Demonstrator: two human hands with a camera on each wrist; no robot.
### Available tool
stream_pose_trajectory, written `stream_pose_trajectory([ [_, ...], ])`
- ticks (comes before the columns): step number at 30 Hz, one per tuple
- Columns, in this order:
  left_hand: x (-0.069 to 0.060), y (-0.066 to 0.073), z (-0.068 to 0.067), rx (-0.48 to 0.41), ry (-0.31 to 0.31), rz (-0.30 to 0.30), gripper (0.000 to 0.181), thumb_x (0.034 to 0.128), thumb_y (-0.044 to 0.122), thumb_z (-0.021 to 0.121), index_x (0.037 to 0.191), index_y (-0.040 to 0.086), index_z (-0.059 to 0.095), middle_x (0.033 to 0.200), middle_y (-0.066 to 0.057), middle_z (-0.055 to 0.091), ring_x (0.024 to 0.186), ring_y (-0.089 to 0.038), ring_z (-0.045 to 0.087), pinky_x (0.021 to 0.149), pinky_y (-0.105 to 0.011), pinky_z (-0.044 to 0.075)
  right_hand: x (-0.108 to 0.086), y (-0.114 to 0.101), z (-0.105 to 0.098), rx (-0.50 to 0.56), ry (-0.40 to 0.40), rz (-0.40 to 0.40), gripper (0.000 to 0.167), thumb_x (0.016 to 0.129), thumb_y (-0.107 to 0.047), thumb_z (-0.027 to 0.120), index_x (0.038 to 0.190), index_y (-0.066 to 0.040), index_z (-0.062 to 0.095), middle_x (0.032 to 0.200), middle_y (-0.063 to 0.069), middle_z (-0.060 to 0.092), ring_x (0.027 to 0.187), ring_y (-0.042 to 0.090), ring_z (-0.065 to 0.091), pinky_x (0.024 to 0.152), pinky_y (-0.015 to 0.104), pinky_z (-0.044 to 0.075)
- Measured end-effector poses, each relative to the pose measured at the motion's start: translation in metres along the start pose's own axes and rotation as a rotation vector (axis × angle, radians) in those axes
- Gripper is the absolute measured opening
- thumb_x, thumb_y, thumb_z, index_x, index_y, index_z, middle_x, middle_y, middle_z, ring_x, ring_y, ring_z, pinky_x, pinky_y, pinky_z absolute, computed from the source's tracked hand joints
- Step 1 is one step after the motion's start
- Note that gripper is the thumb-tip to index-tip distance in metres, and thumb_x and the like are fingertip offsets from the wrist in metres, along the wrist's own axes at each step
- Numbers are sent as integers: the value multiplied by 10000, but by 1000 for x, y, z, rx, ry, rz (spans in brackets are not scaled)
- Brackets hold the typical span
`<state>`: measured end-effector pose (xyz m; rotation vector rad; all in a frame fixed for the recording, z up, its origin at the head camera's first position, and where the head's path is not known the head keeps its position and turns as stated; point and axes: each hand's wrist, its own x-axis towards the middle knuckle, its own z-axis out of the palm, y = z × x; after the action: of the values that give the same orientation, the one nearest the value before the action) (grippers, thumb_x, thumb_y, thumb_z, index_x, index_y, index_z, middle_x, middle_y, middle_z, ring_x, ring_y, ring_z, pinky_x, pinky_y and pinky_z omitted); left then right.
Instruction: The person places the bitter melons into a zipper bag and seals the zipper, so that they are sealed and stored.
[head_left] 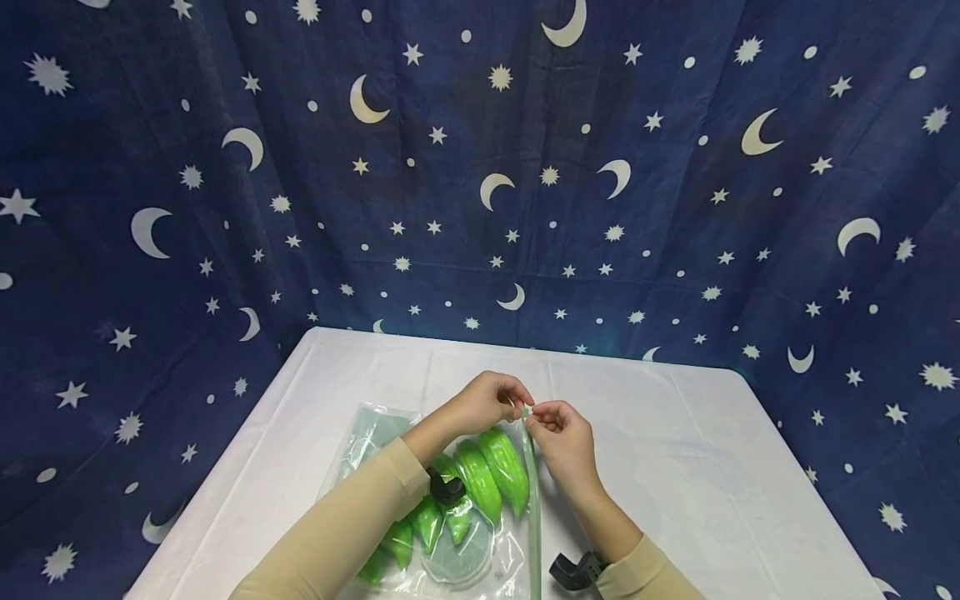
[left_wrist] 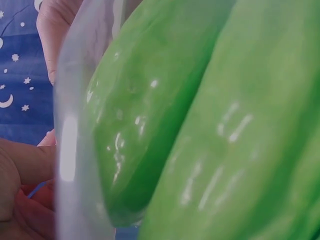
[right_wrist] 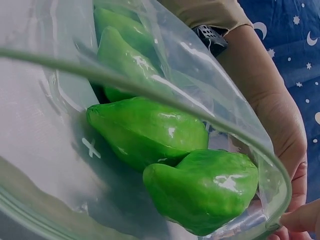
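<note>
A clear zip bag [head_left: 535, 525] with a pale green zip edge lies on the table. Inside it are several glossy, curved green fruits that look like bananas [head_left: 501, 467], side by side; in the left wrist view the bananas [left_wrist: 150, 110] fill most of the picture. At the far end of the zip edge, my left hand [head_left: 486, 403] pinches the bag's corner between thumb and fingers. My right hand [head_left: 567, 442] pinches the same corner from the right, fingertips close to the left ones. The right wrist view shows the bag's mouth [right_wrist: 130, 82] gaping, with bananas [right_wrist: 205, 192] behind it.
The table is covered by a white cloth [head_left: 675, 467]. A dark blue curtain [head_left: 450, 167] with moons and stars hangs behind and at the sides. Black wrist cameras sit on the left wrist [head_left: 447, 487] and right wrist [head_left: 577, 572].
</note>
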<state>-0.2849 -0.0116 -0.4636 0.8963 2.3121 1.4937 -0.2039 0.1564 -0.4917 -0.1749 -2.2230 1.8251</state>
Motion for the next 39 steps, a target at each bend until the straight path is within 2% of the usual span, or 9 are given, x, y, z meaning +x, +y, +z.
stream_pose_trajectory([
  [11,-1,0,-4,-2,7,-9,229,917,-119,701,1053,39,797,829,9,680,735,-92,584,645,-206,488,-2,2,1,-7,-18,4,139,918,-11,787,1043,10,728,956,150,738,810,107,657,706,168,547],
  [19,-2,1,-6,-2,7,-2,233,918,-123,688,1129,-62,768,855,-41,701,737,-103,586,639,-201,482,-6,4,1,2,-27,26,161,920,-46,803,1055,-2,728,968,140,742,815,111,658,698,172,548],
  [39,-3,-4,-11,7,39,-8,209,916,-123,696,1075,-19,783,862,-76,717,744,-95,591,645,-197,487,-12,11,5,-9,-39,50,154,913,1,781,1054,26,726,955,152,738,803,120,652,680,170,547],
])
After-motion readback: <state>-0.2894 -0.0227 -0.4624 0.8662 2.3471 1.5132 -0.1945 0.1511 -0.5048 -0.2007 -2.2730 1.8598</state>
